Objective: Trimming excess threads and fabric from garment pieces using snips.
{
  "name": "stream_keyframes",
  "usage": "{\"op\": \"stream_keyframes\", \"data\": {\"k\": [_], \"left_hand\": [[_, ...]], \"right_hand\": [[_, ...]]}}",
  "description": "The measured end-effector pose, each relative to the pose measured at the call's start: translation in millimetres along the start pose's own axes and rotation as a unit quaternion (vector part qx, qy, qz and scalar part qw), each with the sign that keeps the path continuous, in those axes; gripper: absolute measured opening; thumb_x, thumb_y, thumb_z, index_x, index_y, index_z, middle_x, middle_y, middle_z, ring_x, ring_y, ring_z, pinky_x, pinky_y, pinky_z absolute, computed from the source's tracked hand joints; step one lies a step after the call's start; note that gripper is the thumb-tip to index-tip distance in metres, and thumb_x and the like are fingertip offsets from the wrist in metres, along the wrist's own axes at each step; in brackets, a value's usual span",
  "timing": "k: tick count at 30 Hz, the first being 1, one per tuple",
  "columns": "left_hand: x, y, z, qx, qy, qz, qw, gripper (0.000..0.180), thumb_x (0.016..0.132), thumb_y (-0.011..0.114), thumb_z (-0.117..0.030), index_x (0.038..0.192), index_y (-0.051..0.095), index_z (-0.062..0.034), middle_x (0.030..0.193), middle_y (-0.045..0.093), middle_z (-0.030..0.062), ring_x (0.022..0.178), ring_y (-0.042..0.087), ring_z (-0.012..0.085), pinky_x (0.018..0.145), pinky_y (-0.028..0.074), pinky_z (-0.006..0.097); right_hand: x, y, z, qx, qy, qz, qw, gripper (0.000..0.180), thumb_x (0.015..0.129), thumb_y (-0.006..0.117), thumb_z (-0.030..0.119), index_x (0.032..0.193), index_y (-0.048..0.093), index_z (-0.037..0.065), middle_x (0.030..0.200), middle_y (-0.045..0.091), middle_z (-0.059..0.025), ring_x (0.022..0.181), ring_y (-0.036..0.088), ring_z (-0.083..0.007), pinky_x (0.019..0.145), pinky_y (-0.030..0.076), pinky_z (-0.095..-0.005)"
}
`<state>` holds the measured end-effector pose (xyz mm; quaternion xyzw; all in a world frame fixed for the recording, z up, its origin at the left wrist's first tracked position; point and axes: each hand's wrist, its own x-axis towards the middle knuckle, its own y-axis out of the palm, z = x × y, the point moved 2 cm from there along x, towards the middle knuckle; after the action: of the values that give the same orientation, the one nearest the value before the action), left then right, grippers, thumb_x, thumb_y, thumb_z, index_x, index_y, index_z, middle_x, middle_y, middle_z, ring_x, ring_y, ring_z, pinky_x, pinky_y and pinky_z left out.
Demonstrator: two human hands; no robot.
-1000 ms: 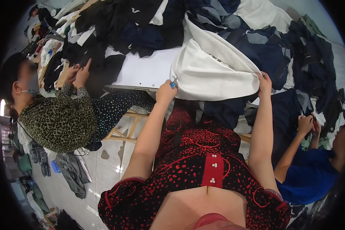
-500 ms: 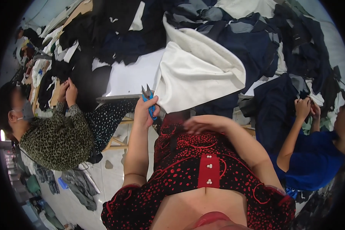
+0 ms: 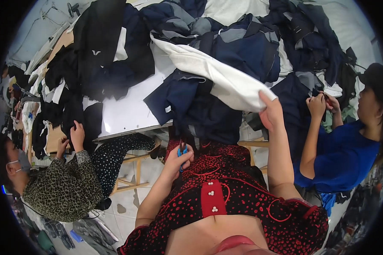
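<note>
My left hand [image 3: 175, 165] is closed around blue-handled thread snips [image 3: 182, 154], their dark blades pointing away from me, low in front of my lap. Further right, my right hand [image 3: 272, 114] pinches the near end of a folded white cloth [image 3: 219, 75]. The cloth stretches from my fingers toward the far left, across the heap on the table. Beneath and beside it lies a navy garment [image 3: 200, 108] that hangs over the table's near edge.
Piled navy and grey garments [image 3: 247, 46] cover much of the white table [image 3: 132, 108]; black clothes [image 3: 100, 55] lie left. A person in a patterned top [image 3: 61, 187] sits left, another in blue [image 3: 340, 157] right. Wooden stools [image 3: 132, 170] stand below.
My right hand has moved from my lap up to the right and gripped the white cloth, which is now drawn narrow, uncovering the navy garment. My left hand has lowered with the snips.
</note>
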<state>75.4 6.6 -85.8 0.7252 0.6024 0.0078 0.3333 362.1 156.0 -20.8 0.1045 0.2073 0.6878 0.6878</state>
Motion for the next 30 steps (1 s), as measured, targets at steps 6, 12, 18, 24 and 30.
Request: {"op": "stream_keyframes", "data": {"k": [6, 12, 18, 24, 30], "left_hand": [[21, 30, -13, 0.062, 0.048, 0.015, 0.997, 0.02, 0.083, 0.056, -0.016, 0.095, 0.052, -0.0007, 0.061, 0.038, -0.0029, 0.05, 0.035, 0.0039, 0.044, 0.026, 0.018], [39, 19, -15, -0.221, 0.006, -0.022, 0.975, 0.011, 0.083, 0.054, -0.016, 0.091, 0.052, -0.0091, 0.057, 0.037, -0.0028, 0.046, 0.035, 0.007, 0.041, 0.026, 0.019], [29, 1, -27, -0.218, 0.101, -0.081, 0.967, 0.005, 0.079, 0.054, -0.006, 0.079, 0.049, -0.0055, 0.058, 0.042, 0.0007, 0.044, 0.038, 0.0114, 0.041, 0.028, 0.024], [20, -16, -55, -0.176, 0.167, -0.081, 0.967, 0.014, 0.077, 0.056, -0.001, 0.088, 0.047, -0.0052, 0.064, 0.047, 0.0045, 0.043, 0.041, 0.0152, 0.042, 0.028, 0.027], [1, -12, -67, -0.106, 0.193, -0.124, 0.968, 0.022, 0.076, 0.058, -0.002, 0.097, 0.051, -0.0006, 0.072, 0.056, 0.0054, 0.044, 0.046, 0.0084, 0.034, 0.032, 0.019]], "right_hand": [[-31, 35, -65, 0.219, 0.241, 0.069, 0.943, 0.037, 0.089, 0.049, 0.014, 0.122, 0.041, 0.0, 0.119, 0.052, -0.0144, 0.107, 0.053, -0.0267, 0.093, 0.042, -0.0406], [-49, 99, -82, 0.258, 0.334, 0.187, 0.887, 0.036, 0.093, 0.041, 0.02, 0.121, 0.04, -0.002, 0.117, 0.052, -0.0159, 0.106, 0.053, -0.0273, 0.092, 0.042, -0.0426], [-52, 88, -94, 0.224, 0.325, 0.136, 0.909, 0.034, 0.088, 0.051, 0.016, 0.117, 0.044, -0.001, 0.114, 0.054, -0.0133, 0.102, 0.056, -0.0246, 0.086, 0.048, -0.0396], [-60, 82, -100, 0.152, 0.349, 0.152, 0.912, 0.033, 0.087, 0.053, 0.017, 0.114, 0.046, 0.001, 0.105, 0.058, -0.013, 0.09, 0.061, -0.0234, 0.074, 0.053, -0.0364], [-53, 86, -93, 0.105, 0.248, 0.109, 0.957, 0.036, 0.087, 0.053, 0.019, 0.119, 0.045, 0.006, 0.111, 0.056, -0.0085, 0.098, 0.057, -0.0217, 0.079, 0.048, -0.0381]]}}
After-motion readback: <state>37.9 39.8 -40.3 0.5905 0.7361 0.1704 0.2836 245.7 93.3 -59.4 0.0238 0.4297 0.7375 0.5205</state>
